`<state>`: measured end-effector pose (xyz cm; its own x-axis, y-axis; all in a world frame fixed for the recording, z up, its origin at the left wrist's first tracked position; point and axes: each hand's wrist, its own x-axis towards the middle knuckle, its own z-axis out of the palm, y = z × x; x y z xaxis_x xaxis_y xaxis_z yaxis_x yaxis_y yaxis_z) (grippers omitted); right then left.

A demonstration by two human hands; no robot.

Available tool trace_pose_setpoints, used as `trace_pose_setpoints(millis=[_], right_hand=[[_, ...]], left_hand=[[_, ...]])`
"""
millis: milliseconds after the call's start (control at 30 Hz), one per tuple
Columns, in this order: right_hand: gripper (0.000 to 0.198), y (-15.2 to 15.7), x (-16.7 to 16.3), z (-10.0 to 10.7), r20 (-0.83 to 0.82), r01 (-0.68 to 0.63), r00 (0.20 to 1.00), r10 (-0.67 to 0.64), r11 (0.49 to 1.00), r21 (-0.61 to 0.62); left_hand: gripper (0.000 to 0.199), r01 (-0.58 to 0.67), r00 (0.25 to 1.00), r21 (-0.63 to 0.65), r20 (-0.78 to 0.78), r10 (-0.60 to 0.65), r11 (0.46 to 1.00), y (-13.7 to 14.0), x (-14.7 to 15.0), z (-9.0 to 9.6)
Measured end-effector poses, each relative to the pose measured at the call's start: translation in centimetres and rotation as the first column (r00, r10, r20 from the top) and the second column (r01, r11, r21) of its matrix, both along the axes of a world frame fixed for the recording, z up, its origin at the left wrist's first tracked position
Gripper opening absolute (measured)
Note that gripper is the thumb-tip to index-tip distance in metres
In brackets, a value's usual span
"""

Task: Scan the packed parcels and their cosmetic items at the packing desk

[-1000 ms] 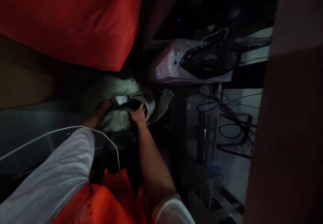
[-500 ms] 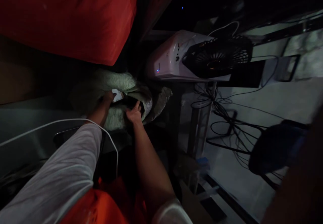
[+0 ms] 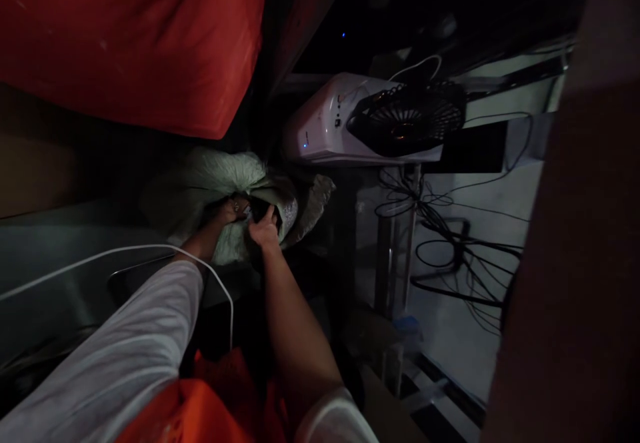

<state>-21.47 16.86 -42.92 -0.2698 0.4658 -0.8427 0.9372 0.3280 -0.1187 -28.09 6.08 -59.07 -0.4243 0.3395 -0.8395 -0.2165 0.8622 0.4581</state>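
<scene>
A pale woven sack (image 3: 227, 170) lies crumpled ahead of me, its mouth gaping and dark inside. My left hand (image 3: 230, 211) reaches into that mouth from the left, its fingers closed. Only a small bit of a white card (image 3: 247, 210) shows at its fingertips; the rest is hidden. At the near right rim of the opening, my right hand (image 3: 265, 227) grips the edge of the sack, its fingers partly hidden inside. Both hands are close together, and the dim light blurs details.
A white cable (image 3: 135, 248) loops across my left forearm. Beyond the sack stand a white machine (image 3: 320, 123) with a small light and a black fan (image 3: 407, 120). Red cloth (image 3: 150, 43) hangs at upper left. Tangled black cables (image 3: 440, 230) lie at right, beside a dark post (image 3: 555, 263).
My left hand has moved right and down into the sack's mouth with the white card, which is now mostly hidden. My right hand stays at the rim. The view has shifted slightly.
</scene>
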Motion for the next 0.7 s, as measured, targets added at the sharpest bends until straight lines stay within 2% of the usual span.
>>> trace_pose_setpoints(millis=[100, 167, 233, 300, 400, 533, 600, 667, 700], right_hand=[[0.089, 0.4, 0.2, 0.1, 0.028, 0.009, 1.000, -0.008, 1.000, -0.017], [0.089, 0.6, 0.3, 0.3, 0.057, 0.004, 0.998, -0.002, 0.999, -0.036], [0.088, 0.8, 0.4, 0.5, 0.073, 0.005, 0.997, -0.002, 0.999, -0.048], [0.089, 0.8, 0.5, 1.1, 0.066, 0.020, 0.998, -0.017, 0.999, -0.048], [0.091, 0.5, 0.6, 2.5, 0.040, 0.058, 0.998, -0.056, 0.998, -0.040], [0.088, 0.1, 0.9, 4.8, -0.014, 0.138, 0.990, -0.138, 0.990, -0.015], [0.090, -0.1, 1.2, 5.6, -0.062, 0.186, 0.981, -0.185, 0.982, 0.018], [0.093, -0.2, 1.5, 6.2, -0.112, 0.231, 0.968, -0.225, 0.972, 0.049], [0.095, -0.2, 1.7, 6.4, -0.134, 0.251, 0.961, -0.241, 0.966, 0.062]], left_hand=[[0.046, -0.078, 0.996, -0.027, -0.056, 0.076, 0.997, 0.2, 0.5, 1.4], [0.058, -0.146, 0.984, -0.032, -0.110, 0.142, 0.989, -0.1, 0.2, 3.2], [0.063, -0.237, 0.959, -0.023, -0.166, 0.230, 0.971, -0.9, -1.0, 5.7], [0.063, -0.342, 0.916, 0.030, -0.212, 0.340, 0.939, -2.2, -2.9, 9.2], [0.062, -0.470, 0.829, 0.205, -0.230, 0.509, 0.858, -5.1, -6.3, 16.5], [0.070, -0.513, 0.752, 0.459, -0.167, 0.637, 0.726, -9.7, -9.7, 27.6], [0.077, -0.605, 0.684, 0.589, 0.039, 0.729, 0.536, -11.0, -10.8, 32.9], [0.077, -0.574, 0.680, 0.663, 0.059, 0.731, 0.480, -10.6, -11.5, 38.6], [0.074, -0.561, 0.665, 0.704, 0.072, 0.743, 0.435, -9.8, -11.6, 41.8]])
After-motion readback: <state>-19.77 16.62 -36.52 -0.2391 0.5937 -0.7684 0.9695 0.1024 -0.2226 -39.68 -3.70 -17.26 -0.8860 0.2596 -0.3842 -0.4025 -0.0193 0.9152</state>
